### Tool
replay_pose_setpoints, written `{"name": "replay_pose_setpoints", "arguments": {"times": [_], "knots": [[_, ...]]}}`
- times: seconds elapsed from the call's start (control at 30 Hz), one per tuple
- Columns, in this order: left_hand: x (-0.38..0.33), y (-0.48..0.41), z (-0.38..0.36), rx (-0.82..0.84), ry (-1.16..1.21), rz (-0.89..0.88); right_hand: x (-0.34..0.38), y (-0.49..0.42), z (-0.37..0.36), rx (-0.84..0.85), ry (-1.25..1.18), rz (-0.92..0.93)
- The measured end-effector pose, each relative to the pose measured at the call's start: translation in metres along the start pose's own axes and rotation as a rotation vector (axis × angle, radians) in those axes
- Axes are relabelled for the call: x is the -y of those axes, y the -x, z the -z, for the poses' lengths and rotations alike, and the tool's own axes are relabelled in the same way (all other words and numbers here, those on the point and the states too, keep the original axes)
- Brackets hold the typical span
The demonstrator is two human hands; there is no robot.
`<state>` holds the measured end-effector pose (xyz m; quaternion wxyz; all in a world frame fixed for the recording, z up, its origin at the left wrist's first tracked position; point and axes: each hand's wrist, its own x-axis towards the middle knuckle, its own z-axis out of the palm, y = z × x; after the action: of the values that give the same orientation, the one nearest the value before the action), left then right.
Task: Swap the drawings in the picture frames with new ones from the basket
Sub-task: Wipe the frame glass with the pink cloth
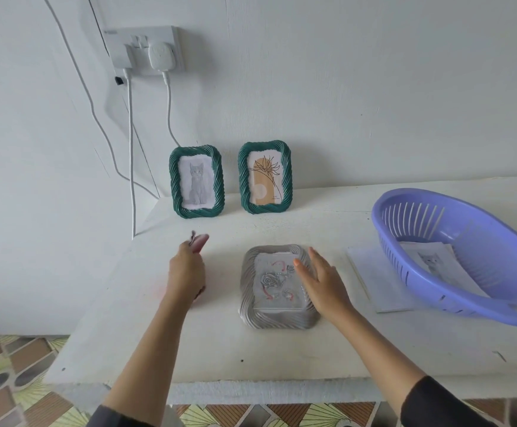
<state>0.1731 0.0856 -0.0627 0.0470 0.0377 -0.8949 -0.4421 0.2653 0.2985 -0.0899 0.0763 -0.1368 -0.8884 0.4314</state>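
On the white table, a grey frame lies flat near the front edge, showing a rose drawing. The right hand rests open-fingered on its right side; the left hand pinches something small and blurred. The purple basket, far right, holds a cat drawing. Two green frames stand at the wall; bare tabletop lies between.

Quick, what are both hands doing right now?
Left hand: closed on something small and blurry, cannot tell what.
Right hand: open, flat beside the grey frame.
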Motion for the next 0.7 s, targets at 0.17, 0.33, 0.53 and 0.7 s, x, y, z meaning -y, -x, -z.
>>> {"name": "replay_pose_setpoints", "arguments": {"times": [0.17,0.33,0.53,0.7], "knots": [[-0.070,0.040,-0.012,0.097,0.149,-0.163,0.053,0.002,0.003,0.153,-0.506,-0.022],[-0.096,0.070,-0.033,0.605,0.741,-0.043,0.065,-0.011,-0.004,0.104,-0.935,-0.054],[-0.049,0.031,-0.042,0.266,0.347,-0.124,0.046,-0.029,0.023,-0.336,-0.562,0.050],[0.010,0.015,-0.072,0.295,-0.331,-0.298,0.026,-0.046,0.016,-0.054,0.308,0.373]]}}
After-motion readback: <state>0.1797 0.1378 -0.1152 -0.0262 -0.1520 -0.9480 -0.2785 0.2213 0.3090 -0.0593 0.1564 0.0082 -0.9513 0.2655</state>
